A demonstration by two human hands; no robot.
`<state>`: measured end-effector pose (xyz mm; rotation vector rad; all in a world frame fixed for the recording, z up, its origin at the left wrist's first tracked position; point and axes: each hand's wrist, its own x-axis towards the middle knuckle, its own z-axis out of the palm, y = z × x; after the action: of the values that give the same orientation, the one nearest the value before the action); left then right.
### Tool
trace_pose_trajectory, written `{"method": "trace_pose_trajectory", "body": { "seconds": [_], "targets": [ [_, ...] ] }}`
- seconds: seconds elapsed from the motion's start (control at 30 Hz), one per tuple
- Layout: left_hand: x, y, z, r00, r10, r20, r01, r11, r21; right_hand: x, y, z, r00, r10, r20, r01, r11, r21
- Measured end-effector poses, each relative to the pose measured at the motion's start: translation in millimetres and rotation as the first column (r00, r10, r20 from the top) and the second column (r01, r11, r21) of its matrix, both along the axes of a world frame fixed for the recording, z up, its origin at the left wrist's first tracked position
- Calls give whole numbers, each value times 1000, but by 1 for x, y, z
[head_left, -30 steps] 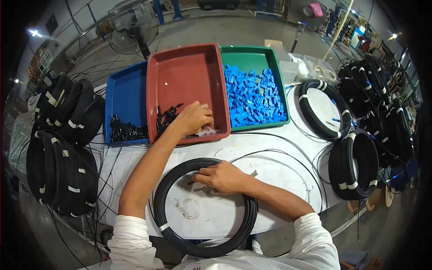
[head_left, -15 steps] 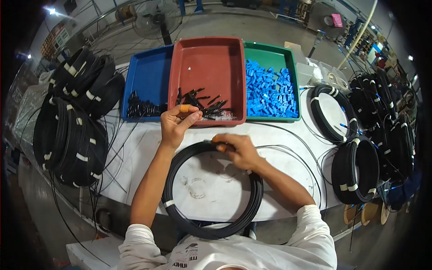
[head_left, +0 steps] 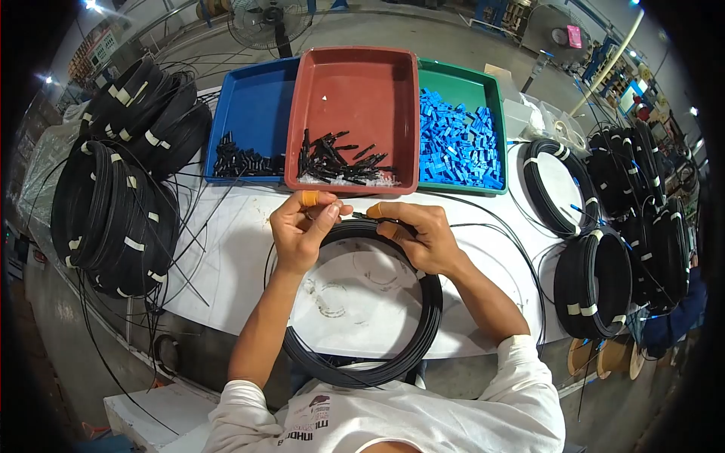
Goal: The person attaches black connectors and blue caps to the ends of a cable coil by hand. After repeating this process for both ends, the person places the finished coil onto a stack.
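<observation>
My left hand, an orange cover on one finger, pinches something too small to make out above the far rim of a black cable coil. Close to its right, my right hand, with orange covers on two fingers, grips a thin black cable end. The coil lies on the white table against my shirt. Behind my hands, a red tray holds black connector pieces. It overlaps a blue tray with black parts and stands beside a green tray of blue pieces.
Stacked black coils with white ties fill the left side. On the right are a standing coil, another coil and several more behind. Loose cables cross the table. A fan stands beyond the trays.
My right hand has moved right and slightly up and now grips the cable end near my left hand. The whole view has shifted a little, with the trays appearing higher.
</observation>
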<state>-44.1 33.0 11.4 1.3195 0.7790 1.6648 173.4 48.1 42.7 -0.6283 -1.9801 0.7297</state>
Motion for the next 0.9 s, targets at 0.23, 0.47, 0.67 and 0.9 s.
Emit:
{"method": "trace_pose_trajectory", "body": {
  "seconds": [0.23,0.47,0.67,0.9],
  "targets": [
    [6,-5,2,1000,-4,-19,5,1000,25,4,0,-5,1000,-2,-5,2,1000,-3],
    [8,-5,-3,997,-62,40,61,998,11,2,-2,-4,999,-32,-5,32,999,-4],
    [9,-7,-1,997,-62,42,62,998,5,2,-2,-5,1000,-18,-13,18,1000,21],
    [9,-7,-4,999,-12,-37,14,998,56,2,-3,-5,1000,-18,-1,18,1000,-16]
  ]
}}
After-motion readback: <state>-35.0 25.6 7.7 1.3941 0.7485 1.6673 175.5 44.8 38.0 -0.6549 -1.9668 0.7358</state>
